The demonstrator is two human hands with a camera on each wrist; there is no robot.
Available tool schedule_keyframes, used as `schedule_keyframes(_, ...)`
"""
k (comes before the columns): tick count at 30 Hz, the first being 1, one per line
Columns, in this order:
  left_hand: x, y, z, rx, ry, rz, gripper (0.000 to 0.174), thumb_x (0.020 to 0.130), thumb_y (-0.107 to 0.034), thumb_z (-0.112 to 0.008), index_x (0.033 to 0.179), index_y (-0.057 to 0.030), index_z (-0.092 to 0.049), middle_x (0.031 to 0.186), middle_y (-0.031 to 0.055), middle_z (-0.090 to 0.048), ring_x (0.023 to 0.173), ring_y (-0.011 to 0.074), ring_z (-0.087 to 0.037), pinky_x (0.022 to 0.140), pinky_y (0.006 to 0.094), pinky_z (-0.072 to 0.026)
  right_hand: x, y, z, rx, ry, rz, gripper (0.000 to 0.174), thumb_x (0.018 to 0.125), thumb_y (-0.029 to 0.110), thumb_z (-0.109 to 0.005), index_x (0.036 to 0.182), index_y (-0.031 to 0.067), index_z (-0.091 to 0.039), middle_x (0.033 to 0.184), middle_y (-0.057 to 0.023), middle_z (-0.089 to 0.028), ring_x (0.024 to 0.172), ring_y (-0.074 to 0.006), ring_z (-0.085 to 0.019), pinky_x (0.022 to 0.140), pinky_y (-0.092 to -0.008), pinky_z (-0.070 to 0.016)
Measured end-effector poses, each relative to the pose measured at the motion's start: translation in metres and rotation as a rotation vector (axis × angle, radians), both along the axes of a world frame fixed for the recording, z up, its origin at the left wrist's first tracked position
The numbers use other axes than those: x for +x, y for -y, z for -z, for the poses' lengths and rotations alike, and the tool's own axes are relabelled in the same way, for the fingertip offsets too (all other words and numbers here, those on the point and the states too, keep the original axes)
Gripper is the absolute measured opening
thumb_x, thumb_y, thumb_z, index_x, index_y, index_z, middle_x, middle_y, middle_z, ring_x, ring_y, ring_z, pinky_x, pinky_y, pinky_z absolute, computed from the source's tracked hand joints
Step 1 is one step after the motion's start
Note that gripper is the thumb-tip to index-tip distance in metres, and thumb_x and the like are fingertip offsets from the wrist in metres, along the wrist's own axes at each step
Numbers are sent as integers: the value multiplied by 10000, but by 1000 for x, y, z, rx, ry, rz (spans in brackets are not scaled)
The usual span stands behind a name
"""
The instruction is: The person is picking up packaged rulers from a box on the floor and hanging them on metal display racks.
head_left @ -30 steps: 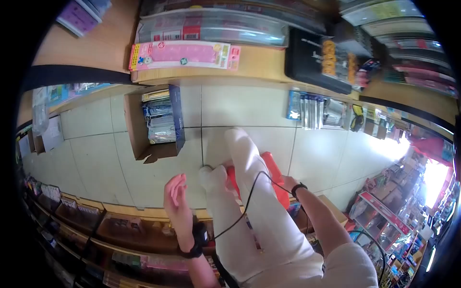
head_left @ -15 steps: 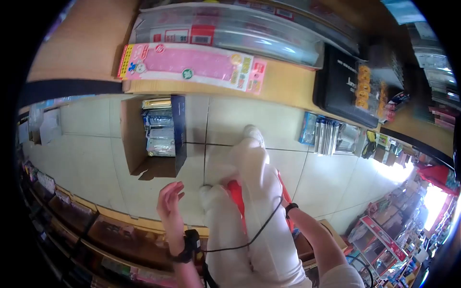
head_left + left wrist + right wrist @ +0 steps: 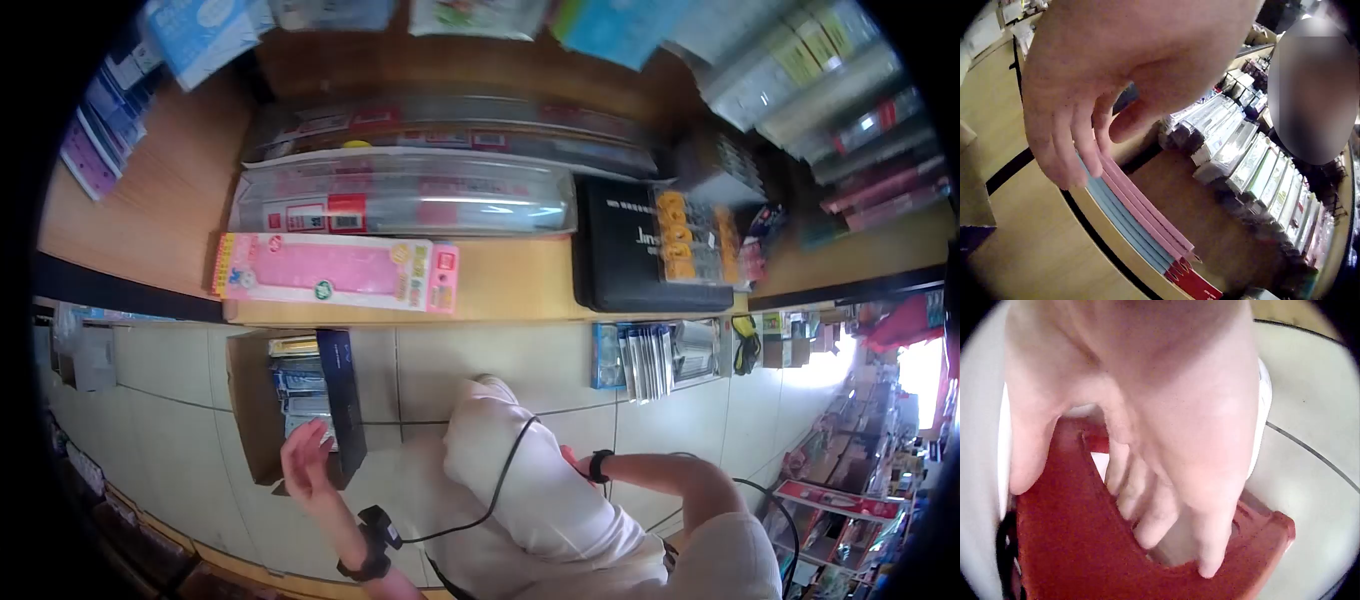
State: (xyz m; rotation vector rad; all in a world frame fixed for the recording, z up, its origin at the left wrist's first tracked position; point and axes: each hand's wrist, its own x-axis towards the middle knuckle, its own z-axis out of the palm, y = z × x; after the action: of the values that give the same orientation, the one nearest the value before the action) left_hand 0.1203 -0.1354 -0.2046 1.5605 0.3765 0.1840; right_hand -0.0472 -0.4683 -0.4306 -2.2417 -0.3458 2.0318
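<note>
My left hand [image 3: 308,462] is held up in the air with its fingers loosely bent and nothing in them. In the head view it overlaps the front edge of a cardboard box [image 3: 345,400] packed with flat packets [image 3: 300,385]. The left wrist view shows its fingertips over a row of thin pink and blue items [image 3: 1138,215] standing on edge. Down beside the leg, my right hand [image 3: 1166,431] grips a red plastic stool [image 3: 1060,531]. Its thumb lies on one side and several fingers curl into the opening. Most of the stool is hidden behind the legs in the head view.
A wooden shelf [image 3: 515,270] ahead bears a pink packaged item [image 3: 330,272], long clear plastic packs [image 3: 450,200] and a black case [image 3: 615,250]. Silvery packets [image 3: 650,362] stand on the floor beneath it. A black cable [image 3: 505,470] runs from the left wrist across the legs.
The view has tilted up, so the shelf sits lower in frame. The person has shifted toward the shelf, and my left hand now overlaps the cardboard box. The right hand stays at the red stool.
</note>
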Motion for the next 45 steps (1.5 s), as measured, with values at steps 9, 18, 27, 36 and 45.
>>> schedule_keyframes(9, -69, 35, -44, -26, -8, 20, 265, 867, -190, -460, 1065, -16, -488, 1050, 133, -538, 971, 218, -528, 838, 305, -415, 21, 105, -41, 158, -503, 899, 411, 821, 331, -480, 1066, 3, -506, 1133, -217, -470, 1014, -299, -483, 867, -450, -403)
schedule_keyframes(18, -129, 29, -132, -6, 135, -20, 248, 855, -77, -402, 1059, 54, -453, 1022, 175, -518, 962, 238, -525, 849, 315, -432, -93, 143, -181, 54, -677, 962, 394, 892, 362, -376, 1056, 37, -525, 875, -123, -619, 747, -247, -607, 765, -343, -480)
schedule_keyframes(27, -132, -9, -122, -15, 93, -12, 242, 852, -122, -457, 1027, 42, -489, 975, 157, -551, 918, 214, -544, 814, 300, -439, -150, 150, -240, -19, -493, 571, 364, 881, 346, -398, 994, 34, -546, 855, -102, -623, 760, -229, -593, 749, -332, -462)
schedule_keyframes(36, -100, -80, 57, 100, -137, 53, 185, 852, -113, -475, 995, -8, -524, 936, 104, -580, 859, 162, -554, 745, 258, -439, -147, 203, -273, -44, -368, 199, 340, 870, 331, -419, 931, 31, -567, 834, -81, -627, 772, -211, -579, 734, -320, -445)
schedule_keyframes(45, -35, -14, 139, 925, -330, -49, 443, 726, -152, -570, 1111, 15, -428, 1121, 209, -482, 1072, 331, -446, 892, 390, -371, -113, 259, -222, 439, -23, 556, 274, 811, 298, -479, 807, 57, -609, 800, -104, -616, 769, -235, -560, 716, -326, -425)
